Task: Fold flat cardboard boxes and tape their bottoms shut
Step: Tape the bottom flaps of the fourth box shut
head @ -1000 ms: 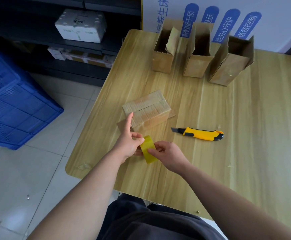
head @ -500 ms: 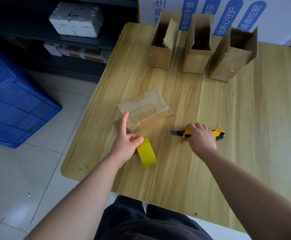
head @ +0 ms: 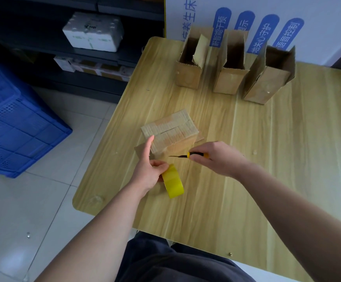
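Box (head: 170,130) lies just beyond left hand (head: 148,171) holding tape roll (head: 173,182).

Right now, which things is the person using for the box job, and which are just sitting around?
Being used:
- left hand holding the yellow tape roll
- right hand holding the utility knife
- the box being taped

Just sitting around:
- three open boxes at the back
- blue crate
- white foam box
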`<state>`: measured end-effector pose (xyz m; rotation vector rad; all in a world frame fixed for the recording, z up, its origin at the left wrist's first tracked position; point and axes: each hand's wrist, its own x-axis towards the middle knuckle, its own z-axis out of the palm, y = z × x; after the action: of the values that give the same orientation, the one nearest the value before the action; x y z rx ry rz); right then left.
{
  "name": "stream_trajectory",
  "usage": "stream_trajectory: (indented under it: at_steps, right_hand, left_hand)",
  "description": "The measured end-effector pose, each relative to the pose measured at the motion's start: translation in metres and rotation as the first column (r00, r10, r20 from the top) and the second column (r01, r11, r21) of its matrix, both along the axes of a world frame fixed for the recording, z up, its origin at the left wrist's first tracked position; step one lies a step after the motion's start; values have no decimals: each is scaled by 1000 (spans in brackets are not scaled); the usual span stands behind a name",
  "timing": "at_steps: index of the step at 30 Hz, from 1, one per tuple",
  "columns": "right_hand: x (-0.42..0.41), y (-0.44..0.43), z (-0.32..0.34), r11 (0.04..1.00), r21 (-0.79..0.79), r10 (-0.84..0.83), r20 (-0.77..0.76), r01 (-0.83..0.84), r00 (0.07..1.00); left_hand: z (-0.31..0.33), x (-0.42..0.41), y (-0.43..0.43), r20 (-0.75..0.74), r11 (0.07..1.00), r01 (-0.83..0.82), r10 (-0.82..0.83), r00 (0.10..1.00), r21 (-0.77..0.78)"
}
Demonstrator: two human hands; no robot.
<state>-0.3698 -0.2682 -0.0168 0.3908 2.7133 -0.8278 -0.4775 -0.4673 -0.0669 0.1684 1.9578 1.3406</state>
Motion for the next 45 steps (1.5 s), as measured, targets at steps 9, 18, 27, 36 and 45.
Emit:
stream_trajectory:
  at_steps: [9, 18, 27, 36, 45]
  right_hand:
    - [-36, -19, 20, 930, 300, 175, 148, -213, 973]
    - [-36, -23, 20, 937, 289, 164, 127, -195, 978]
    - [-47, -25, 33, 910, 348, 184, 152, -226, 971]
    - [-37, -13, 4, 847, 469, 92, 334, -250, 938]
    - [14, -23, -72, 955, 278, -172, 224, 106, 959]
  left_hand:
    - [-3, -7, -7, -34, 998, 56, -55, 998, 36]
    - [4, -6, -7, -16, 996, 81, -81, 997, 35]
    - [9, -8, -9, -19, 993, 120, -119, 993, 15]
    - [12, -7, -12, -17, 989, 150, -150, 988, -5]
    - [20, -12, -16, 34, 977, 211, -210, 977, -35]
